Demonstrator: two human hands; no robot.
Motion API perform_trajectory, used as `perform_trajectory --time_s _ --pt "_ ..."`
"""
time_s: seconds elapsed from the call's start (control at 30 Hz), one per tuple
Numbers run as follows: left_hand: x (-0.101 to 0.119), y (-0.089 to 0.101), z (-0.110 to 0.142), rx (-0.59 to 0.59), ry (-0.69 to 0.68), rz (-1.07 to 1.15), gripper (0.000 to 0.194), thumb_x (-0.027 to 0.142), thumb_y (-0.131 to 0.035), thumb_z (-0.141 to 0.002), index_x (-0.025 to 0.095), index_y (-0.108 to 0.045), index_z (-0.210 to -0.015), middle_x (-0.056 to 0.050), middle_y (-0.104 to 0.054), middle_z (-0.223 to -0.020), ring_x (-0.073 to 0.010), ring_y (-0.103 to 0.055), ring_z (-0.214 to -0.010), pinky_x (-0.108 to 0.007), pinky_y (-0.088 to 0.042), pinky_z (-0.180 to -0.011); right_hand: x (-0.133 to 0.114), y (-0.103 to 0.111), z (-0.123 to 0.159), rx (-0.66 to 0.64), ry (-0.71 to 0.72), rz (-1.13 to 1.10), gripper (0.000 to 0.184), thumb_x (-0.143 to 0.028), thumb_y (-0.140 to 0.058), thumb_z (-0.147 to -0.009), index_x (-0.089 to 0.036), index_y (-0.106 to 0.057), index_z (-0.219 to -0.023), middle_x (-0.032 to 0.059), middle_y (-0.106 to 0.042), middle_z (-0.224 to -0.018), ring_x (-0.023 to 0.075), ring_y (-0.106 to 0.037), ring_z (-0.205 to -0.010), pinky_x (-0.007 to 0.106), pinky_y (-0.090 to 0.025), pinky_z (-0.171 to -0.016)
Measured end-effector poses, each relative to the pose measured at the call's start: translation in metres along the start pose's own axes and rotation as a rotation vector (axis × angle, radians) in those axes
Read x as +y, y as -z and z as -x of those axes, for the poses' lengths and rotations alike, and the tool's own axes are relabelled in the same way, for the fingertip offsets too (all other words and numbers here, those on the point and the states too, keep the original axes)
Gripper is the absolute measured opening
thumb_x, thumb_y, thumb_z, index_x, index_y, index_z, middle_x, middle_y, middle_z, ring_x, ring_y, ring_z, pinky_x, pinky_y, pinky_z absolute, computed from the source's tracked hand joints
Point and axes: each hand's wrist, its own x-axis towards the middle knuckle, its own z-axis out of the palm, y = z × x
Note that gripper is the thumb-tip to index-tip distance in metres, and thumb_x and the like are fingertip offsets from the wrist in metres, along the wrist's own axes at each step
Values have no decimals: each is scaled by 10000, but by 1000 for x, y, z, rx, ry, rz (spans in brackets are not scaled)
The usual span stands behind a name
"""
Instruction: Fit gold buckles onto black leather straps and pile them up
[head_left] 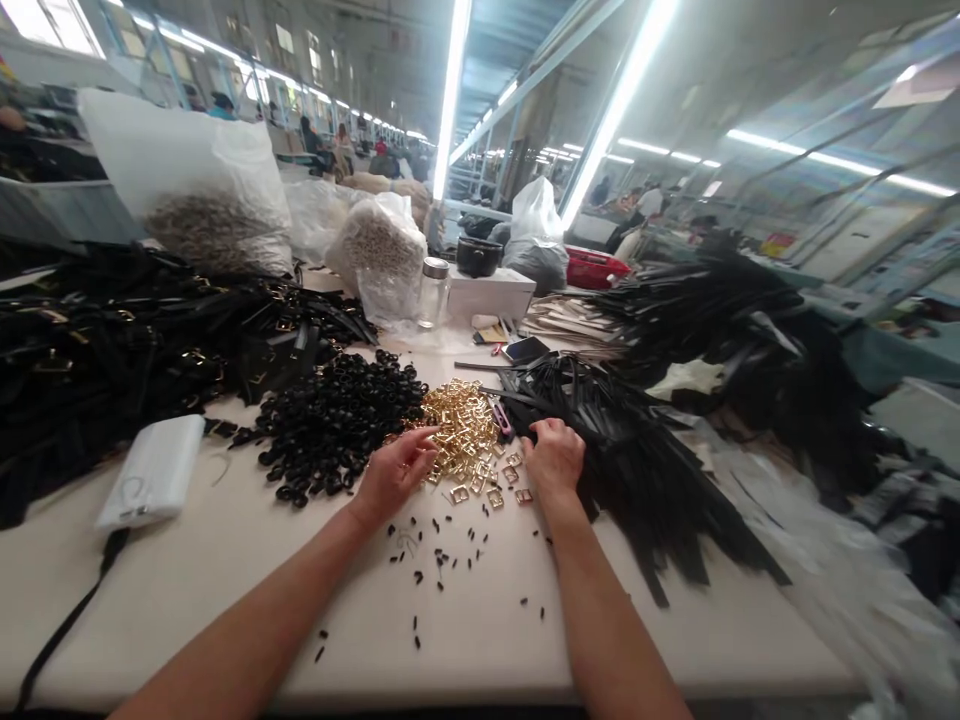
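Pictured before bags of beige bits, with left hand half-open at gold buckles and right hand, grip unclear, by black straps.

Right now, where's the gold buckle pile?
In the head view, the gold buckle pile lies near centre, between the black loops on its left and the black straps on its right.

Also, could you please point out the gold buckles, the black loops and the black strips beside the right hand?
Gold buckles (460, 428): head view, middle of the heap.
Black loops (341, 420): head view, middle of the heap.
Black strips (641, 445): head view, middle of the bundle.
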Motion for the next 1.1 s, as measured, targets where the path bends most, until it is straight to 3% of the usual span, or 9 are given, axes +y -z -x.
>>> perform_trajectory --time_s 0.1,0.27,0.4,0.6,0.73,0.9,1.0,1.1 --pt "2 -3 -1 -26 -20 -19 336 316 -533 -895 208 -589 -1207 -50 -705 -917 -122 -645 -701 -227 -523 -654 -2 -1 -1 -13 13 11 107 -215 -670 -775 -191 -657 -879 75 -641 -951 237 -532 -893 348 -305 -810" --pt "1 -5 0 -24 -45 -34 330 282 -552 -882 203 -599 -1198 -51 -706 -905 -130 -657 -741 -235 -530 -687 0 2 -3 -26 -10 29 207 -199 -659 -784 -175 -651 -989 83 -644 -918 227 -552 -856 338 -301 -771" --pt "-2 -9 0 -36 -10 5 320 295 -559 -882 196 -618 -1180 -54 -708 -883 -134 -658 -725 -230 -528 -654 1 7 -3 -46 27 33 53 -230 -654 -795 -192 -664 -830 71 -643 -858 220 -555 -806 341 -301 -744" --pt "-2 -12 0 -43 50 29 279 330 -587 -867 187 -663 -1094 -55 -706 -872 -127 -633 -695 -233 -507 -645 -6 19 -2 -42 132 -4 65 -192 -627 -791 -178 -620 -728 86 -640 -821 228 -560 -821 345 -333 -768" --pt "-4 -12 -2 -29 181 116 396 366 -599 -851 177 -583 -1200 -17 -659 -774 -104 -570 -598 -211 -456 -544 -18 26 4 -100 125 -399 75 -242 -573 -848 -193 -622 -821 39 -655 -771 185 -581 -723 302 -391 -696" --pt "-2 -11 -9 -4 366 264 521 403 -614 -819 150 -499 -1260 -9 -642 -767 -110 -596 -594 -214 -470 -533 -41 26 19 -455 109 -1155 188 -368 -570 -855 -195 -641 -876 -8 -636 -729 115 -555 -570 234 -444 -535" --pt "5 -12 -10 -12 437 377 521 389 -622 -806 141 -498 -1247 -5 -647 -749 -116 -629 -608 -217 -494 -554 -55 28 26 -591 69 -1309 210 -387 -598 -835 -186 -645 -871 -19 -616 -694 88 -519 -514 208 -427 -474" --pt "12 -12 -10 -31 477 444 535 354 -647 -794 144 -491 -1261 16 -633 -690 -110 -635 -588 -207 -496 -556 -63 28 29 -627 47 -1354 188 -369 -603 -832 -183 -633 -832 -35 -588 -651 75 -503 -490 198 -413 -461"
